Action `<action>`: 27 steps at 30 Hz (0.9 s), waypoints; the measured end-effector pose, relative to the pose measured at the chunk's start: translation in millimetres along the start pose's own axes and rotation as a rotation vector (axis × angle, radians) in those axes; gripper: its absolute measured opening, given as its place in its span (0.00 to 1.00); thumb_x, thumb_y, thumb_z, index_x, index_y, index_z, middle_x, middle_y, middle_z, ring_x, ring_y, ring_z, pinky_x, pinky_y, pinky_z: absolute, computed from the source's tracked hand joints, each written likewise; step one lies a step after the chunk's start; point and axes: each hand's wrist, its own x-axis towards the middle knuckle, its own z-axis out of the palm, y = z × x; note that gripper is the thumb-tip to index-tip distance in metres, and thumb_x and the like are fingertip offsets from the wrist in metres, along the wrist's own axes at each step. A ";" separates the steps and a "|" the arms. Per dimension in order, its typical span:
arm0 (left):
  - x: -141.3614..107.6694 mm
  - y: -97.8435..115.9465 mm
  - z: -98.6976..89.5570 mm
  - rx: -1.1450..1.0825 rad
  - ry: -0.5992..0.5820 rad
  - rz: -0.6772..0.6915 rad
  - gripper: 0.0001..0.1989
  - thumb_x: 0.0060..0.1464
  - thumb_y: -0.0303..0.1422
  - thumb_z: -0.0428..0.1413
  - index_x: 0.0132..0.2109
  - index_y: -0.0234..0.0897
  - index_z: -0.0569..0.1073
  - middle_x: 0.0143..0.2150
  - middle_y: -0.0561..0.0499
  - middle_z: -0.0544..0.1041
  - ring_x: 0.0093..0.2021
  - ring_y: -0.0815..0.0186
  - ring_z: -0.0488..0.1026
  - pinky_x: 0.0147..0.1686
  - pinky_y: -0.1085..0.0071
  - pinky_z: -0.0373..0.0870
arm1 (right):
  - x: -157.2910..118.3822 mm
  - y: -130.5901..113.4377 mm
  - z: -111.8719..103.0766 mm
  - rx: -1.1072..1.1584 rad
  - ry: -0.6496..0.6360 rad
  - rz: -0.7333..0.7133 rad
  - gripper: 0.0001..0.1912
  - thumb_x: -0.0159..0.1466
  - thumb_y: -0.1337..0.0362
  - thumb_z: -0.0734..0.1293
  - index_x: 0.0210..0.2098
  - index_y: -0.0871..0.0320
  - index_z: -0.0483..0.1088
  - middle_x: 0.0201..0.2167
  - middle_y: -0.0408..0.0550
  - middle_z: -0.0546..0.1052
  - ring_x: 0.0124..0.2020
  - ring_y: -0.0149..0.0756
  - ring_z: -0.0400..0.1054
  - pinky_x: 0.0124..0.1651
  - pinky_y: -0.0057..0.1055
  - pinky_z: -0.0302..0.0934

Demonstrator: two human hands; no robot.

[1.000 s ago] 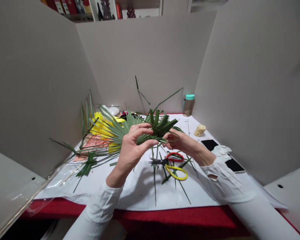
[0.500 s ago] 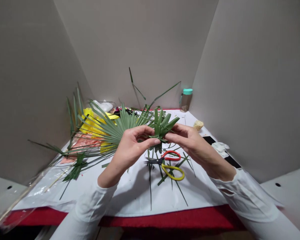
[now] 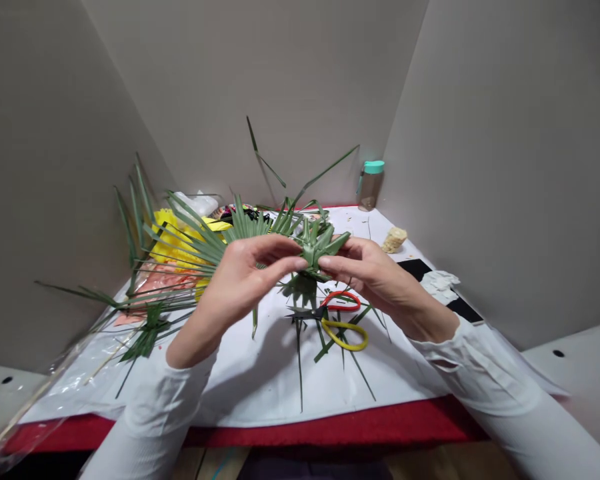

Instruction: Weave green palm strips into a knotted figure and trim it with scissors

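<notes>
We log the scene from left to right. At far left, loose palm fronds [image 3: 180, 243] fan across the tabletop [image 3: 260, 373] over a yellow sheet [image 3: 173, 243] and a pink sheet [image 3: 153, 283], with a small bundle of cut leaf strips [image 3: 147, 333] lying nearer to us.

Our left hand [image 3: 240, 273] is raised above the tabletop, thumb and forefinger pinched on the left edge of the folded palm-leaf piece [image 3: 316, 248]. That piece is held in the air between both hands, over the middle of the white covering. Our right hand [image 3: 375, 277] pinches its right edge, fingertips closed on a leaf strip.

We judge this to be a folding or weaving step, with the strips being tucked and tightened. The next move appears to call for a firm pinch on one side while the other side draws a strip through, without letting the folds spring open.

Below the hands lie scissors [image 3: 337, 320] with red and yellow handles, among scattered leaf strips [image 3: 300, 360]; these sit directly under the work and could snag trailing ends. Farther right: a jar with a teal lid [image 3: 370, 185] at the far corner, a pale lump [image 3: 395, 239], a black phone [image 3: 417, 268] and crumpled tissue [image 3: 440, 283].
</notes>
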 end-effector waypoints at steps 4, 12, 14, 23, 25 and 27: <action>-1.2 4.5 -17.2 -0.012 0.220 0.102 0.05 0.50 0.29 0.66 0.37 0.38 0.84 0.36 0.49 0.85 0.38 0.64 0.79 0.41 0.73 0.73 | 3.9 2.5 -8.5 0.087 0.034 0.056 0.03 0.59 0.66 0.74 0.33 0.56 0.77 0.32 0.40 0.76 0.34 0.29 0.68 0.42 0.30 0.65; -4.3 -42.9 -19.6 -0.432 0.337 -0.083 0.13 0.55 0.40 0.63 0.34 0.33 0.82 0.31 0.47 0.83 0.30 0.68 0.78 0.32 0.76 0.73 | 11.5 -0.6 -12.4 0.170 0.095 0.147 0.07 0.56 0.65 0.75 0.31 0.56 0.73 0.35 0.41 0.76 0.38 0.32 0.70 0.47 0.34 0.68; -4.8 -49.8 -14.0 -0.609 0.180 -0.269 0.19 0.58 0.45 0.60 0.36 0.30 0.82 0.33 0.42 0.84 0.32 0.64 0.80 0.33 0.72 0.76 | 12.7 -2.5 -10.5 0.164 0.078 0.151 0.07 0.56 0.65 0.75 0.30 0.56 0.73 0.36 0.41 0.77 0.38 0.32 0.70 0.47 0.34 0.68; -6.6 -48.2 -3.4 -0.796 -0.231 -0.360 0.23 0.40 0.49 0.71 0.35 0.32 0.83 0.30 0.45 0.83 0.30 0.61 0.79 0.33 0.69 0.76 | 17.2 -8.8 3.2 0.008 -0.064 0.138 0.08 0.54 0.67 0.75 0.27 0.58 0.72 0.31 0.42 0.73 0.35 0.33 0.68 0.37 0.31 0.67; -9.9 -46.9 -0.8 -0.768 -0.207 -0.339 0.19 0.40 0.43 0.72 0.34 0.33 0.83 0.29 0.47 0.82 0.29 0.62 0.78 0.32 0.69 0.74 | 18.4 -8.6 6.7 -0.027 -0.061 0.125 0.07 0.54 0.68 0.75 0.26 0.58 0.72 0.30 0.42 0.73 0.34 0.33 0.67 0.35 0.30 0.65; -13.1 -44.2 1.5 -0.745 -0.185 -0.330 0.12 0.44 0.37 0.71 0.34 0.34 0.83 0.28 0.49 0.81 0.29 0.64 0.77 0.32 0.70 0.72 | 19.0 -8.9 9.5 -0.042 -0.050 0.116 0.09 0.55 0.68 0.74 0.24 0.57 0.69 0.27 0.40 0.70 0.32 0.33 0.65 0.34 0.30 0.64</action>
